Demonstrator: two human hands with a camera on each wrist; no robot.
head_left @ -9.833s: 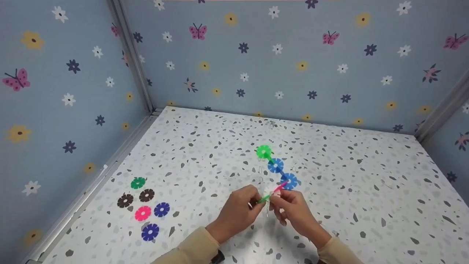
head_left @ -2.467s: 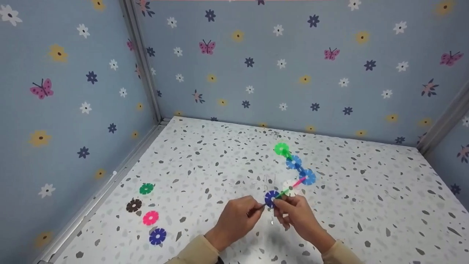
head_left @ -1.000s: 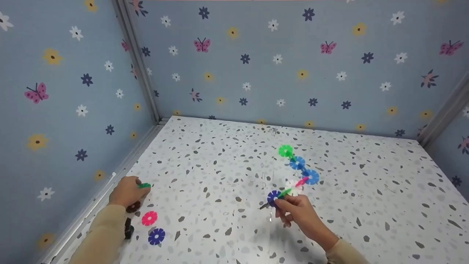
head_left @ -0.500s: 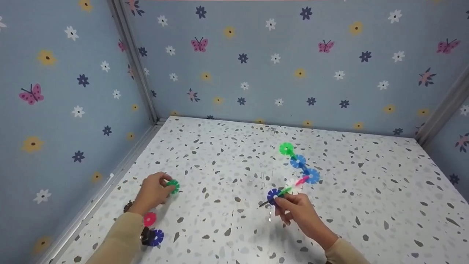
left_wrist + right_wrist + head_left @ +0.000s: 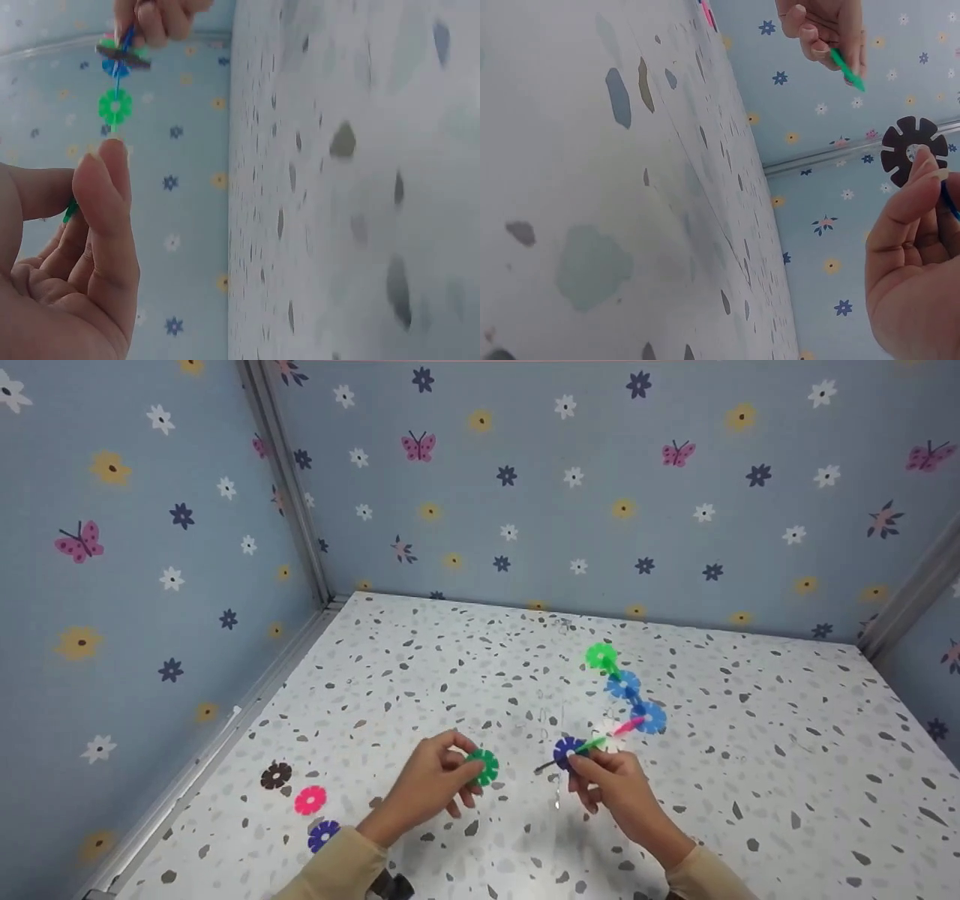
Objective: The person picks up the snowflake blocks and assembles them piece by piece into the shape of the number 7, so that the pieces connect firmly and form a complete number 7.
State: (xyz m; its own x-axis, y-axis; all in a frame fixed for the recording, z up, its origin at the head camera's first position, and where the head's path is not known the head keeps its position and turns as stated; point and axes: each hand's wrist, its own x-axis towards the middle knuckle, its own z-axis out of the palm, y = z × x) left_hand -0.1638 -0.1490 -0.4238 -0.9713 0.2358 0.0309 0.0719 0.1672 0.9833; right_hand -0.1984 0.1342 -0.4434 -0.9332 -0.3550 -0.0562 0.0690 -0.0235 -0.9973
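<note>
My left hand [image 5: 427, 784] pinches a green notched interlocking disc [image 5: 487, 767] between thumb and fingers, off to the left of the chain. In the right wrist view that green disc [image 5: 846, 69] shows nearly edge-on. The right hand [image 5: 624, 791] pinches a chain of interlocking discs by its dark blue disc [image 5: 568, 750]. From there the chain runs away through green, white, pink [image 5: 628, 726] and blue discs to a bright green disc [image 5: 601, 655] at the far end. A dark brown disc [image 5: 909, 139] is slotted on the near end, facing the left hand.
On the speckled white table [image 5: 450, 660], three loose discs lie at the left: dark brown [image 5: 276, 775], pink [image 5: 310, 800] and dark blue [image 5: 322, 835], the last partly behind the left sleeve. Patterned blue panels [image 5: 562, 495] stand around the table's back and sides.
The dark blue and brown discs have joined the chain since the earliest frame. My left hand has picked up the green disc from the left and carried it rightward; the right hand keeps its hold.
</note>
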